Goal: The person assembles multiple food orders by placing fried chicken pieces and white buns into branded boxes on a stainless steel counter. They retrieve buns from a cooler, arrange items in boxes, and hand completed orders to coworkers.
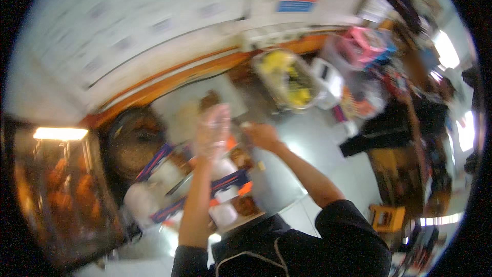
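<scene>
My left hand (214,131) is wrapped in a thin see-through plastic glove and reaches over the food boxes; motion smears its fingers. To its right, my bare right hand (262,136) is closed, with a small pale bit at its fingertips that I cannot make out. Below the hands stands an open takeaway box (199,191) with dark blue and orange edges, where white rice (224,214) and brown meat (246,205) show. Beyond my left hand, a brown piece of food (209,100) lies on a pale board (177,107).
On the left a lit glass cabinet (61,190) holds hanging roasted meat. A dark round block or pan (134,141) sits beside the boxes. A tub with yellow contents (287,79), a white device (328,79) and pink plastic bags (364,43) line the back right. An orange stool (387,219) stands on the floor.
</scene>
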Action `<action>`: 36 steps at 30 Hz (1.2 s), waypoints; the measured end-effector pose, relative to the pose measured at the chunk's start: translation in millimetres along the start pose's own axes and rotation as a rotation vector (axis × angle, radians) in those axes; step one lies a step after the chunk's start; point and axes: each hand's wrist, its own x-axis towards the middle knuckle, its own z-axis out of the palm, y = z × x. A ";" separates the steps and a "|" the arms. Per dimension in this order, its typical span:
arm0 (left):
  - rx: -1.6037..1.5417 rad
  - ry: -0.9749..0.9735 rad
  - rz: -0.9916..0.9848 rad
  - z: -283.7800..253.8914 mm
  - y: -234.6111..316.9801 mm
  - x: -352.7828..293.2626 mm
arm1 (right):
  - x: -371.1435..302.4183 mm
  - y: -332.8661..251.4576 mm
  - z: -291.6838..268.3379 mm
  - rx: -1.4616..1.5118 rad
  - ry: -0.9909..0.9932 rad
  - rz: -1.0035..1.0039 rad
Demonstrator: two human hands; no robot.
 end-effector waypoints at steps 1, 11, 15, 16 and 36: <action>-0.051 -0.043 -0.124 -7.5 1.9 -17.5 | -6.3 -6.5 0.8 0.125 0.074 0.045; -0.752 0.362 -0.578 -17.1 -81.1 -24.0 | -36.1 41.5 -31.2 0.720 0.022 0.355; -0.039 0.223 -0.599 14.2 -132.4 35.8 | 0.0 85.4 -66.8 0.665 -0.100 0.287; 0.184 0.021 -0.685 20.8 -139.9 51.7 | 9.2 87.8 -73.0 0.621 -0.125 0.333; 0.904 -0.412 -0.155 117.6 -316.1 103.3 | 28.3 74.0 -54.3 0.375 -0.316 0.237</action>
